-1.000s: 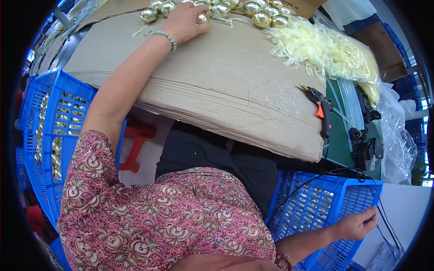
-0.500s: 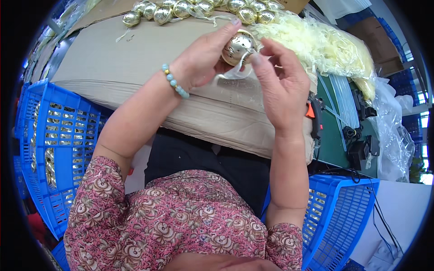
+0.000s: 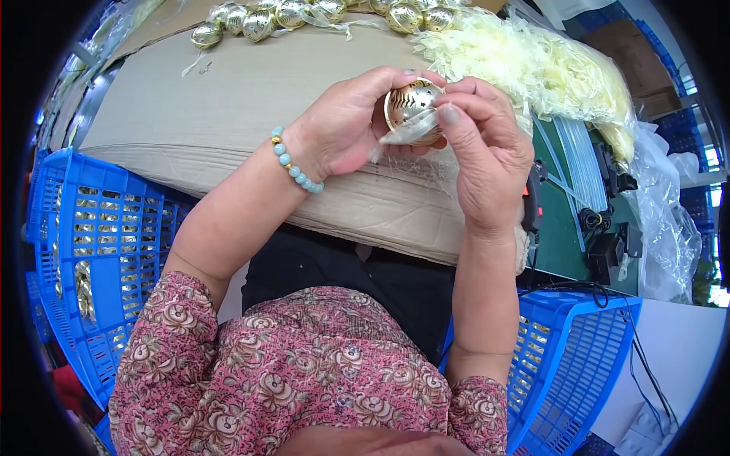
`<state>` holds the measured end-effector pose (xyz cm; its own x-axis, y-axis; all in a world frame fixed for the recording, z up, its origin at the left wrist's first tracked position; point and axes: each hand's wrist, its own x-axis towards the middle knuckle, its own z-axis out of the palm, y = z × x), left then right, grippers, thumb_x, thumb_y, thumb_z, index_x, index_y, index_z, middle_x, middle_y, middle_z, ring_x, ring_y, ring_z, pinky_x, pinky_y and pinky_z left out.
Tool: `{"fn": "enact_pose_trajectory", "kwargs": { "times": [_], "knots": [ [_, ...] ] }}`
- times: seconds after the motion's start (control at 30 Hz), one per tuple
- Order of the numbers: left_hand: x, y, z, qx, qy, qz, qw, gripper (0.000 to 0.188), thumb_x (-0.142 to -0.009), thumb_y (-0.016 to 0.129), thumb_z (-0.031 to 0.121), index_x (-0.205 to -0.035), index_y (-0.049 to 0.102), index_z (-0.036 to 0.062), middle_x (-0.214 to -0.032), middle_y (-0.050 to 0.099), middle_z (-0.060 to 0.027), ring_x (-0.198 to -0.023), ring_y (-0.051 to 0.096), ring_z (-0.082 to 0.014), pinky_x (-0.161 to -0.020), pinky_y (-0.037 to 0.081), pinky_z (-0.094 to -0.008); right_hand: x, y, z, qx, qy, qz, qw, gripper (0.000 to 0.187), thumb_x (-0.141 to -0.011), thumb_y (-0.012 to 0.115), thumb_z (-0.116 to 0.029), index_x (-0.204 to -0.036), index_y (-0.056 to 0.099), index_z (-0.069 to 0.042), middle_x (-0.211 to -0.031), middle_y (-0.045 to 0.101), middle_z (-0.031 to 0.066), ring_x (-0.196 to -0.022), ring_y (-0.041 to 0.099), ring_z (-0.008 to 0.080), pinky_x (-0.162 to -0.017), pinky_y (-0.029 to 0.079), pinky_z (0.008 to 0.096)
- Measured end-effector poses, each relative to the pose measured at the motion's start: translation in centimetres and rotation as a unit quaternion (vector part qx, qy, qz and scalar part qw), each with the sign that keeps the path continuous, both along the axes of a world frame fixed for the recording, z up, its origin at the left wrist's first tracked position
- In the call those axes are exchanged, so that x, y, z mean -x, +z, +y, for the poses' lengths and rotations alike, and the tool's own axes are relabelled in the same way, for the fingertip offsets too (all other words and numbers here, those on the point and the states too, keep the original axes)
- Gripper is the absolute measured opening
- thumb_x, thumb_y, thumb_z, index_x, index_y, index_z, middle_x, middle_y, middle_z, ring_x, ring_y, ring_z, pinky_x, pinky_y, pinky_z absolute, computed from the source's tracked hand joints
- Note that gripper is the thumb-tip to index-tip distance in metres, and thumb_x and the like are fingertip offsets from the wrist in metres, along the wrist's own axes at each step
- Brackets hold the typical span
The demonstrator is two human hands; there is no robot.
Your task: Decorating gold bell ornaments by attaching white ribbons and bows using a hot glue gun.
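Observation:
A shiny gold ball ornament [image 3: 411, 99] with cut-out patterns and a raised rim rests in my left hand [image 3: 353, 114], whose fingers curl round its far side and underneath. My right hand [image 3: 490, 144] has its thumb and index finger pinched at the ball's right side, on a pale translucent ribbon [image 3: 411, 129]. The ribbon lies slantwise across the ball's near face, its loose end pointing left. Both hands are above the near part of a cardboard sheet [image 3: 228, 99].
Several gold balls with ribbons [image 3: 258, 25] lie along the cardboard's far edge. A heap of pale yellow ribbons [image 3: 532, 72] spreads at the far right. Blue plastic crates [image 3: 99, 205] stand at my left and right. A black tool [image 3: 534, 194] and cables lie on a green surface [image 3: 566, 243].
Both hands have brought the ball slightly nearer to me and turned it, so more of its cut-out pattern shows. The ribbon now lies across its face.

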<state>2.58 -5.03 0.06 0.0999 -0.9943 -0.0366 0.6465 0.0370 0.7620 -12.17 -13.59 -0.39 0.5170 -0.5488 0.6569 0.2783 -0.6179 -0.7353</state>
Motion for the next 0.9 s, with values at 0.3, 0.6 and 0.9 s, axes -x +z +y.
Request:
{"fn": "enact_pose_trajectory", "kwargs": {
  "times": [0.3, 0.6, 0.9],
  "knots": [
    [0.0, 0.4, 0.8, 0.01, -0.084, 0.066, 0.994, 0.041, -0.091, 0.041, 0.022, -0.123, 0.05, -0.001, -0.112, 0.061, -0.0172, -0.1, 0.062, -0.034, -0.082, 0.051, -0.0436, -0.1, 1.3, 0.9, -0.249, 0.094, -0.104, 0.958, 0.021, -0.085, 0.063, -0.004, -0.104, 0.056, 0.002, -0.094, 0.063, 0.009, -0.09, 0.057, 0.013, -0.086, 0.044, 0.0266],
    [0.7, 0.2, 0.8, -0.042, -0.117, 0.053, 0.991, 0.037, -0.092, 0.051, 0.034, -0.11, 0.057, 0.0016, -0.1, 0.064, -0.0121, -0.09, 0.064, -0.0269, -0.079, 0.051, -0.0397, -1.0, 1.4, 1.0, -0.23, 0.063, -0.088, 0.967, 0.02, -0.082, 0.066, 0.0, -0.1, 0.057, 0.002, -0.084, 0.061, 0.0042, -0.073, 0.056, 0.0064, -0.065, 0.047, 0.018],
    [1.2, 0.1, 0.7, -0.037, -0.061, -0.04, 0.997, 0.021, -0.086, 0.062, 0.023, -0.098, 0.06, 0.005, -0.088, 0.064, -0.0087, -0.079, 0.064, -0.0179, -0.071, 0.053, -0.0318, 2.8, 1.5, 0.1, -0.058, -0.192, 0.025, 0.979, 0.012, -0.085, 0.065, -0.007, -0.093, 0.063, 0.001, -0.084, 0.064, 0.0064, -0.077, 0.059, 0.0128, -0.07, 0.047, 0.0241]
  ]
}}
